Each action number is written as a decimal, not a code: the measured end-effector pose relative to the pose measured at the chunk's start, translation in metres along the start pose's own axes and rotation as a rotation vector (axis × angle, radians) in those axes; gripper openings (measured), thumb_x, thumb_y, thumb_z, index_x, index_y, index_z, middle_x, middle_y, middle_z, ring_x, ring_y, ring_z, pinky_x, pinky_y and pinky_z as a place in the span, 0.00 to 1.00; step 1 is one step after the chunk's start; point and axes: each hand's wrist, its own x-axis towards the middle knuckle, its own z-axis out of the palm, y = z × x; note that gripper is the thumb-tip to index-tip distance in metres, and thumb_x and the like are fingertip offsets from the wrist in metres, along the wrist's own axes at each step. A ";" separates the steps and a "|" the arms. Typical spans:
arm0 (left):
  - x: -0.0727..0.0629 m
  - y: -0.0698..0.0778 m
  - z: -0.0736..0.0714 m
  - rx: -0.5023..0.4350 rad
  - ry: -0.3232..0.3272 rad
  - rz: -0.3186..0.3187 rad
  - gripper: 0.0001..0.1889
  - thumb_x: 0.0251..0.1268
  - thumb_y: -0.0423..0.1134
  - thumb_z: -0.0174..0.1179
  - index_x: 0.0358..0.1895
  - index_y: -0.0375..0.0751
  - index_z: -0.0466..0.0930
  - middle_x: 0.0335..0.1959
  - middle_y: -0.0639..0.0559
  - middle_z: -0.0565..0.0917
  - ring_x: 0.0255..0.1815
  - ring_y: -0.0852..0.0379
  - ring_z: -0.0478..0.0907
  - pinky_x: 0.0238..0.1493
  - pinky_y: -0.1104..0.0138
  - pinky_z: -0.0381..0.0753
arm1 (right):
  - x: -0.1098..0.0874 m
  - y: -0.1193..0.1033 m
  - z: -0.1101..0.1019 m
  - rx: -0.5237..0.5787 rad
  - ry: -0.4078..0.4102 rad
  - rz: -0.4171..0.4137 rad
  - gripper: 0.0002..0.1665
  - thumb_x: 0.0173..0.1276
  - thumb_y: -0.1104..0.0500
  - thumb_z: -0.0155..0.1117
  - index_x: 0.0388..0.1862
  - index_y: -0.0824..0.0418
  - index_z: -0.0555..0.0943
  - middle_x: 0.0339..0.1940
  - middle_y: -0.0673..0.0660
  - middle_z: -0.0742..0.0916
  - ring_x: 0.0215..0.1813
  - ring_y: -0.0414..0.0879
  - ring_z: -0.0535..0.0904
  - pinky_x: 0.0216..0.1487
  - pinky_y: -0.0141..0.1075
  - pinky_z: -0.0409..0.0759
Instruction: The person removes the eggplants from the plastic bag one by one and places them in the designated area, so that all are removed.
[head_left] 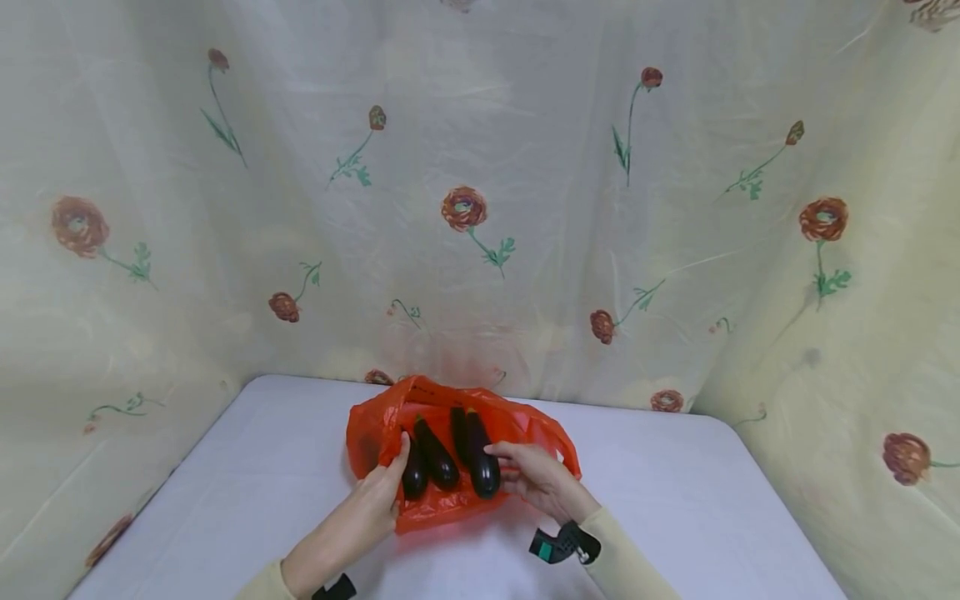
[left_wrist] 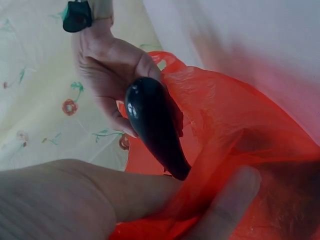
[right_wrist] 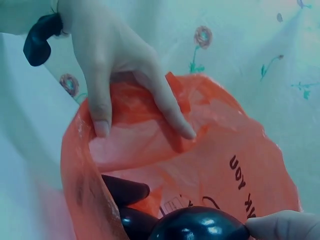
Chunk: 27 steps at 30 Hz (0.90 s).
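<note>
Eggplant handling: the two hands are working at the mouth of a red bag point(head_left: 543, 429); doing this well probably means holding the thin rim taut and supporting the glossy fat end from below, so it is not slipping.
Left hand point(head_left: 375, 500): gripping the bag's left side by its rim, plastic bunching between thumb and fingers.
Right hand point(head_left: 538, 479): curling partway round the rightmost eggplant point(head_left: 482, 467), grasping its side, the fat end pointing toward the person.
Other eggplants point(head_left: 437, 457): three, lying in the bag to its left.
White table point(head_left: 675, 483): bearing the bag.
Flowered sheet point(head_left: 540, 250): hanging behind everything.
</note>
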 end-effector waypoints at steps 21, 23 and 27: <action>0.004 -0.002 -0.002 -0.041 -0.068 -0.039 0.46 0.54 0.16 0.56 0.75 0.27 0.40 0.24 0.53 0.70 0.24 0.58 0.66 0.27 0.71 0.71 | -0.038 -0.005 -0.002 -0.073 -0.069 -0.002 0.26 0.67 0.51 0.62 0.59 0.66 0.78 0.61 0.64 0.78 0.48 0.51 0.82 0.52 0.42 0.81; 0.004 -0.002 -0.001 -0.032 -0.061 -0.032 0.46 0.53 0.16 0.56 0.75 0.26 0.41 0.24 0.53 0.70 0.24 0.58 0.65 0.28 0.71 0.71 | -0.040 -0.003 -0.003 -0.075 -0.067 0.001 0.25 0.67 0.51 0.62 0.58 0.66 0.78 0.60 0.63 0.79 0.48 0.51 0.82 0.52 0.42 0.81; 0.003 -0.002 -0.001 -0.021 -0.049 -0.016 0.46 0.52 0.16 0.56 0.74 0.25 0.42 0.22 0.55 0.68 0.23 0.59 0.63 0.27 0.71 0.70 | -0.046 -0.002 -0.004 -0.085 -0.059 0.003 0.26 0.67 0.51 0.62 0.58 0.66 0.78 0.57 0.62 0.81 0.47 0.51 0.81 0.52 0.42 0.81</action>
